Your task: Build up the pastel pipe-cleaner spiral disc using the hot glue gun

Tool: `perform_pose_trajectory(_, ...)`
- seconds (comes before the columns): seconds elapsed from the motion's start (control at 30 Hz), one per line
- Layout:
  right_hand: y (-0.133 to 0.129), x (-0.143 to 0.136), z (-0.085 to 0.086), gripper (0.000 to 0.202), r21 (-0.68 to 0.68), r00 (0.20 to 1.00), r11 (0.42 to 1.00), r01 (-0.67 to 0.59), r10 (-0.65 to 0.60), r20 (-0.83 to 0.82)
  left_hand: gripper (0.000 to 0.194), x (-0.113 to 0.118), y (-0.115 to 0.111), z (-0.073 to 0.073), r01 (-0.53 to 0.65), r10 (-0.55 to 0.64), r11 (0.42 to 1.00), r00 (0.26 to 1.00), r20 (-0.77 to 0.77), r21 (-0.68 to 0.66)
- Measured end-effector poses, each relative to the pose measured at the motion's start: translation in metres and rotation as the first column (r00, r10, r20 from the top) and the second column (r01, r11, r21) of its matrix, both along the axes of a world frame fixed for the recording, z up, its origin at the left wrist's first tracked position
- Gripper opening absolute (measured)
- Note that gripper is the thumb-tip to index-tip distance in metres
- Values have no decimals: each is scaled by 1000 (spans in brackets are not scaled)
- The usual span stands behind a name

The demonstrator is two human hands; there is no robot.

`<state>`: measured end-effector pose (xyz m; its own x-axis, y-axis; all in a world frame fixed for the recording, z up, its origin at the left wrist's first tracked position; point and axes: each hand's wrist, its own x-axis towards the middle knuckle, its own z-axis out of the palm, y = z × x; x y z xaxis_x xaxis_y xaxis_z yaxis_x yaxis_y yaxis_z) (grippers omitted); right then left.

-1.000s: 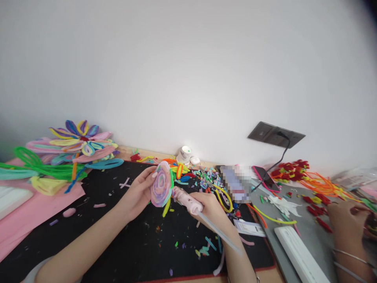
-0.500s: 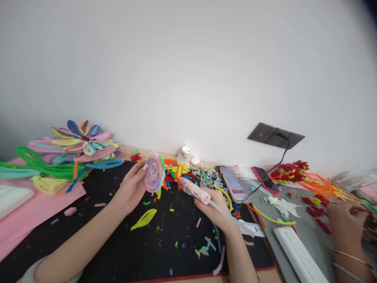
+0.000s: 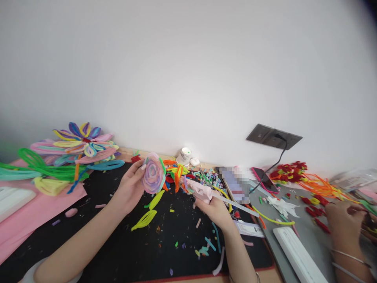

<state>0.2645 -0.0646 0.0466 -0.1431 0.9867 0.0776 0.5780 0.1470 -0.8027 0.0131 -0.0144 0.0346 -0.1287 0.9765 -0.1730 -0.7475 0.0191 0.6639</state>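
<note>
My left hand (image 3: 131, 186) grips a pastel pipe-cleaner rose (image 3: 153, 173), its pink, lilac and mint spiral facing me and a bit of green along its upper right edge. Closed around a pale pink hot glue gun (image 3: 203, 189), my right hand (image 3: 217, 214) is to the right of the rose. A long translucent glue stick (image 3: 235, 205) extends from the back of the gun toward the right. The gun's nozzle points left, apart from the rose, and blends into the colourful scraps behind it. Below the rose lie two yellow-green pipe-cleaner leaves (image 3: 144, 220).
A black mat (image 3: 112, 251) strewn with pipe-cleaner snippets covers the desk. Multicoloured pipe-cleaner flowers (image 3: 85, 143) stand left; a paper cup (image 3: 184, 156) and two phones (image 3: 235, 186) are at the back. A co-worker's hand (image 3: 343, 220) works at right beside a white box (image 3: 297, 251).
The glue gun has turned in my right hand, its glue stick swinging up to a flatter slant. The rose has turned slightly more toward me, and more of the upper yellow-green leaf shows.
</note>
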Motion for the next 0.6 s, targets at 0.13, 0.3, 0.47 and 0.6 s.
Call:
perform_pose_trajectory(0.13, -2, 0, -5, 4, -216, 986, 976, -41, 4, -168, 27, 1, -4, -1, 181, -180, 982, 984, -9, 46)
perform_pose_trajectory(0.3, -3, -1, -7, 3, -283, 951, 949, -137, 46, -306, 42, 4, -10, -6, 337, -335, 939, 942, -32, 72)
perform_pose_trajectory(0.47, -2, -2, -6, 17, -290, 944, 945, -151, 51, -327, 44, 2, -13, -9, 469, -465, 873, 883, -60, 132)
perform_pose_trajectory(0.6, -1, 2, -10, 16, -273, 963, 949, -157, 86, -256, 42, 3, -14, -9, 499, -495, 853, 866, -64, 154)
